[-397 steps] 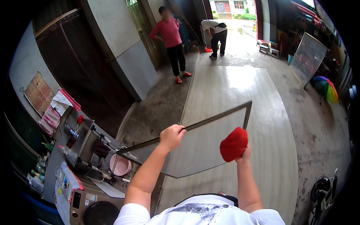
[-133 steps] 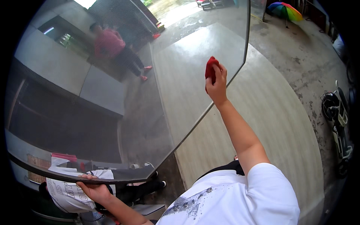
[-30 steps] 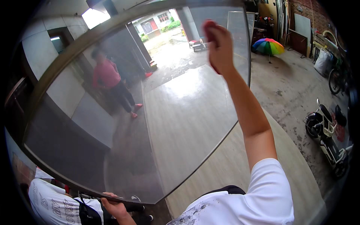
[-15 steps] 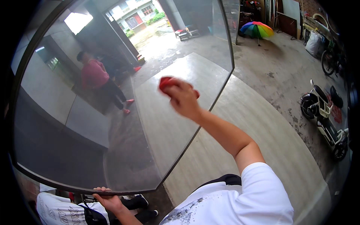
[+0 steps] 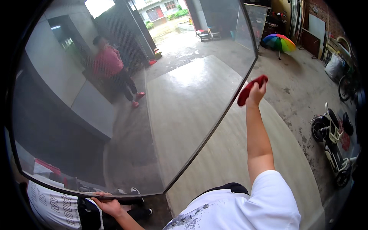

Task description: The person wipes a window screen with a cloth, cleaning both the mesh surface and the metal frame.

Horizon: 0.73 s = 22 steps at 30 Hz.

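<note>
A large dark-framed see-through screen (image 5: 126, 126) of fine mesh stands tilted in front of me, filling the left and middle of the view. My left hand (image 5: 108, 205) is closed on its lower frame edge, thumb outside and fingertips showing over the rim. Out past the screen's right frame edge, my right hand (image 5: 256, 94) grips a dark red oblong pad (image 5: 244, 94), perhaps a folded cloth. The pad's lower end comes close to the frame; whether it touches, I cannot tell.
Through the screen show a person in a pink top (image 5: 109, 61), low stools (image 5: 205, 35) and a bright doorway. Another person in a white shirt (image 5: 53, 203) is at lower left. A rainbow umbrella (image 5: 279, 42), white sack (image 5: 334, 66) and small scooter (image 5: 331, 143) stand right.
My right hand with the red pad has swept from the screen's middle to the right, past its frame edge. The left hand still grips the lower edge. The view has shifted slightly.
</note>
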Motion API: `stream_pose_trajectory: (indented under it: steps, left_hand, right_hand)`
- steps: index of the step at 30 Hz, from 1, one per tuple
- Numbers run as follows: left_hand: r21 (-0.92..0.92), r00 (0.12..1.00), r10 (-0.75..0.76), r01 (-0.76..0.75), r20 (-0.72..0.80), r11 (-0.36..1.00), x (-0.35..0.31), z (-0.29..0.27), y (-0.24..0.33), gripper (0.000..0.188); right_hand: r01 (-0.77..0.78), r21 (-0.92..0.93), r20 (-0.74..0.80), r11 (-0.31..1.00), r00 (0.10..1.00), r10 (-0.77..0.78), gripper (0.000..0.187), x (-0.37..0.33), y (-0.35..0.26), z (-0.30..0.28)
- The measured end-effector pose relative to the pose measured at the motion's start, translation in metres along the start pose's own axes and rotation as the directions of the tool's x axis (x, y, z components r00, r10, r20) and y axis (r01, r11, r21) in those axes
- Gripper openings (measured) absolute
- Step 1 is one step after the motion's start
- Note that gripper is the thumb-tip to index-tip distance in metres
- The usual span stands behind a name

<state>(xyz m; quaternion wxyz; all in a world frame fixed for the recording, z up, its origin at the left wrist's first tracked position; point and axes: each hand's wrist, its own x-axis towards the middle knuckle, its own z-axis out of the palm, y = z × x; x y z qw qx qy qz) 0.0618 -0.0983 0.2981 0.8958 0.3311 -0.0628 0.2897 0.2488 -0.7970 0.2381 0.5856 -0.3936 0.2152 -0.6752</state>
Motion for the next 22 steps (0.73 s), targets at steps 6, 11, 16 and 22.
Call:
stream_pose_trajectory:
  steps: [6,11,16,22]
  left_hand:
    - [-0.093,0.998,-0.066,0.067,0.013,0.993,0.013,-0.005,-0.010,0.024]
    - [-0.151,0.983,-0.117,0.139,0.142,0.979,0.043,-0.016,-0.020,0.024]
    - [-0.178,0.953,-0.136,0.189,0.271,0.966,0.076,-0.019,-0.025,0.023]
    - [-0.056,0.959,-0.074,0.093,0.273,0.994,0.117,0.003,-0.021,0.021]
  right_hand:
    - [-0.715,0.414,0.440,0.563,0.699,0.564,0.032,-0.061,-0.022,-0.033]
    - [-0.797,0.101,0.675,0.595,0.494,0.548,0.046,-0.049,-0.037,-0.039]
    - [-0.842,-0.114,0.771,0.527,0.259,0.582,0.045,-0.050,-0.047,-0.043]
    - [-0.820,-0.251,0.795,0.515,0.129,0.593,0.050,-0.070,-0.054,-0.032]
